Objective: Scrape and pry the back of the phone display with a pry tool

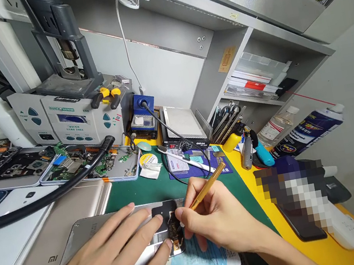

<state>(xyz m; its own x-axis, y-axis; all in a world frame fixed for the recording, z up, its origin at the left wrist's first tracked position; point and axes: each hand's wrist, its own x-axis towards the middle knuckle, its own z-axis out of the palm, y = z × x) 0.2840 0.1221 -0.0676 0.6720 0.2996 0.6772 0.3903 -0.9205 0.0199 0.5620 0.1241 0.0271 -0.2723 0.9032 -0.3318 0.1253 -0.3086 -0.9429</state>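
Note:
In the lower middle of the head view lies a phone part (172, 224), grey-backed, with a dark end and a gold flex circuit exposed. My left hand (115, 248) rests across it, palm down and fingers spread, with the fingertips on the dark end. Pinched in my right hand (217, 216) is a slim gold-coloured hand tool (208, 185), slanting up to the right. Its working tip is hidden behind my fingers at the right end of the phone part. Underneath is a light blue printed sheet (216, 258) on the green mat (133, 193).
A hot air station (72, 121) stands at the back left, its black hose (70, 185) crossing trays of circuit boards. A white brush (192, 161) and a blue soldering station (143, 115) sit behind my hands. At right are a spray can (313, 126) and a dark phone (302, 220).

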